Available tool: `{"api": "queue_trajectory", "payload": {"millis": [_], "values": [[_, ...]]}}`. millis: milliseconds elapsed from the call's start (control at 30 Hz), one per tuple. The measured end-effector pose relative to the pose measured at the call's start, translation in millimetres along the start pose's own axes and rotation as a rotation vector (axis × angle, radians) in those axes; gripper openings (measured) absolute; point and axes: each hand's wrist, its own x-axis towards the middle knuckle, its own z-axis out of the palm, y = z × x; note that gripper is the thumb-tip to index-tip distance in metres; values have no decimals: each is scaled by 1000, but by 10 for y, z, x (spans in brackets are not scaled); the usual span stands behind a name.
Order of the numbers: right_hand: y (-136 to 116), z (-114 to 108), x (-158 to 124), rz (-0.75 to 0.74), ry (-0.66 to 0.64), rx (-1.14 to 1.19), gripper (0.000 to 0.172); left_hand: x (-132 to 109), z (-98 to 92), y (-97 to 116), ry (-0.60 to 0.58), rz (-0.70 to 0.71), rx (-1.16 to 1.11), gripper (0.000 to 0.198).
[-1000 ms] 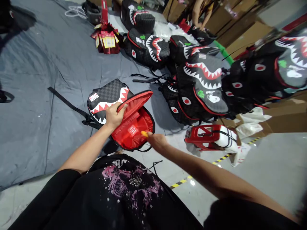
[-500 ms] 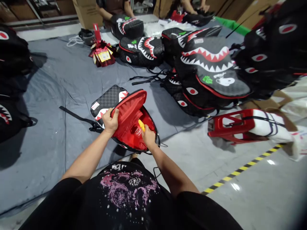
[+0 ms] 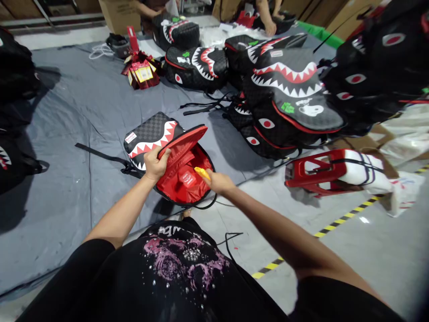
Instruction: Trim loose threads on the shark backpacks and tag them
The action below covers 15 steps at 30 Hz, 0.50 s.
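A black checkered backpack [image 3: 152, 132] with a shark-mouth print lies open on the grey sheet in front of me, its red lining [image 3: 182, 179] showing. My left hand [image 3: 156, 163] grips the edge of the raised flap and holds it up. My right hand [image 3: 217, 181] is closed around a small yellow tool [image 3: 202, 173] at the right rim of the opening, its tip pointing into the red lining. A black strap [image 3: 97, 154] trails to the left of the backpack.
Several more shark backpacks [image 3: 284, 96] are piled at the right and at the back. A red stool [image 3: 318, 172] lies tipped on the floor at the right. Red tags [image 3: 140, 71] are heaped at the far middle. Other people's hands [image 3: 270, 29] work at the back.
My right hand with the yellow tool has drawn back from inside the lining to the right rim. The left hand keeps the flap raised. My view shifted slightly.
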Motion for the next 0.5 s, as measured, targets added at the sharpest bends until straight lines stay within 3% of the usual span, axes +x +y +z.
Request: {"api": "queue_trajectory", "payload": {"millis": [100,200,333,500], "values": [[273,-400,-152,92,-147,59,41,-19,-9,-24,-3,-6,-16,51],[503,-560,-351,110,-254,440,38,-34,-27,-40,8,-47,-24,51],[579,-359,-492,67,-119,1134,45,-56,-63,-14,-10,-33,-34,50],[389,52,-452,-24,-185,1353,56,-78,-77,55,-73,16,-21,47]]}}
